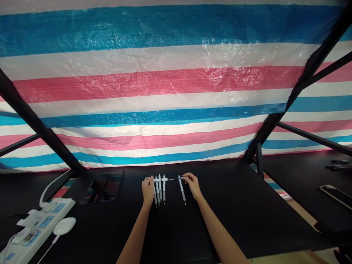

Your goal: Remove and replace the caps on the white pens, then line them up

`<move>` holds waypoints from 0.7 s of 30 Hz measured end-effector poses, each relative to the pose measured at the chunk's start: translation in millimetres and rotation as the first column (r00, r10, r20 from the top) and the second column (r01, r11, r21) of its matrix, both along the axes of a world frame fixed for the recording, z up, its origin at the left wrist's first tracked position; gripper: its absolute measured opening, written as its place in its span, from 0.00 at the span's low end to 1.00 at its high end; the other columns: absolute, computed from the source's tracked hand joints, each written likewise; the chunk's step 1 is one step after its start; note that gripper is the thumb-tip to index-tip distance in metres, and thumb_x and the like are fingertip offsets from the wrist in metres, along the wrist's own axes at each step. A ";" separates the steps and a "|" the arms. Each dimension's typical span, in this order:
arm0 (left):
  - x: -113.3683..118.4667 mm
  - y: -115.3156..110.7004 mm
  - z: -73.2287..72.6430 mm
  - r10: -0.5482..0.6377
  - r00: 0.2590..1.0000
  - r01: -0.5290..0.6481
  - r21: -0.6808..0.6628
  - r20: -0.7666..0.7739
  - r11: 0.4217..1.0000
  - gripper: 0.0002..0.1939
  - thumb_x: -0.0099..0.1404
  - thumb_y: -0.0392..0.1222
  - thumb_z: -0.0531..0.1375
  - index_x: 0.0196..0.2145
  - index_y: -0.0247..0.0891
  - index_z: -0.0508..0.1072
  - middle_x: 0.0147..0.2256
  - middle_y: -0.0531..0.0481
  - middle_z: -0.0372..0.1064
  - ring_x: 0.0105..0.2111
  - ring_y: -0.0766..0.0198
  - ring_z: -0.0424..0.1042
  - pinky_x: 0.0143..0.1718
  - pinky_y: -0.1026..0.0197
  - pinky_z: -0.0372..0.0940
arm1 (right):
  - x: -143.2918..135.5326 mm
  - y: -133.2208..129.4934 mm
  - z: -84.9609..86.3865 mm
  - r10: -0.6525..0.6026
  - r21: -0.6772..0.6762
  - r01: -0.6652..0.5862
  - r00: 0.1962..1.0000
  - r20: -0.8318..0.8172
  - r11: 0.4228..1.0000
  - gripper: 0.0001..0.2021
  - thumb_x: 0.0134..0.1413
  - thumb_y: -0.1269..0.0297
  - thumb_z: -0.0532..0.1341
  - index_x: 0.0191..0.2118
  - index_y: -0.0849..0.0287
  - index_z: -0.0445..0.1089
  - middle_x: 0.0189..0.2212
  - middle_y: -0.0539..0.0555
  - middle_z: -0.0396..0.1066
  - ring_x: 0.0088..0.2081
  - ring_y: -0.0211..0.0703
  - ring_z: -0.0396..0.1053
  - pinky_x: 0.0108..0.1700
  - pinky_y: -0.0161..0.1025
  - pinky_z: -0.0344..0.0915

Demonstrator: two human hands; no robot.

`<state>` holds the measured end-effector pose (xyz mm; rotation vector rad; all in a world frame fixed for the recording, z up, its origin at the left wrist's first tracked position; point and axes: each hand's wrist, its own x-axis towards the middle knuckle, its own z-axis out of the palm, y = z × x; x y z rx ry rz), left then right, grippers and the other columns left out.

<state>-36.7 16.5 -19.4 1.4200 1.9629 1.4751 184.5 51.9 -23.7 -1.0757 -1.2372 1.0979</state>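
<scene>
While the white pen barrel lies level in the grasp of the left hand, the right hand pinches a thin pen refill, its tip just short of the barrel's right end. The step in hand looks like lining up these two parts; the next move would call for steady fingers and a straight approach, whether the parts are being joined or separated. Beneath the barrel, several white click pens lie side by side on the black worktop, tips toward the near edge; a single click pen lies apart, under the refill. Farther left are a dark smartphone, a round white charger and a power strip. A striped tarpaulin hangs at the far side.
</scene>
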 end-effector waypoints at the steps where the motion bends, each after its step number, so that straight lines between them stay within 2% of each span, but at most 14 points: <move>1: 0.0 0.2 -0.2 -0.004 1.000 0.004 0.003 -0.007 1.000 0.22 0.63 0.49 0.48 0.16 0.39 0.64 0.27 0.47 0.68 0.34 0.59 0.64 0.35 0.59 0.58 | 0.0 0.0 -0.2 0.000 0.000 0.000 1.000 0.002 1.000 0.06 0.42 0.63 0.59 0.26 0.59 0.71 0.20 0.49 0.65 0.22 0.37 0.61 0.28 0.36 0.59; 13: -1.6 3.5 -6.2 -0.026 0.998 0.027 0.015 -0.051 1.000 0.21 0.62 0.50 0.49 0.16 0.39 0.67 0.26 0.48 0.69 0.34 0.58 0.64 0.37 0.57 0.59 | 0.0 1.6 -2.4 0.043 0.006 -0.043 0.998 0.041 0.999 0.07 0.43 0.61 0.59 0.27 0.60 0.71 0.21 0.50 0.67 0.22 0.38 0.61 0.27 0.35 0.59; 21: 0.4 2.8 -5.0 -0.069 0.991 0.070 0.002 -0.115 0.998 0.24 0.63 0.51 0.48 0.16 0.39 0.70 0.30 0.46 0.70 0.37 0.56 0.65 0.41 0.55 0.60 | -2.2 2.5 -6.9 0.139 0.020 -0.142 0.984 0.112 0.990 0.09 0.41 0.59 0.63 0.29 0.59 0.72 0.25 0.51 0.70 0.23 0.37 0.63 0.27 0.35 0.61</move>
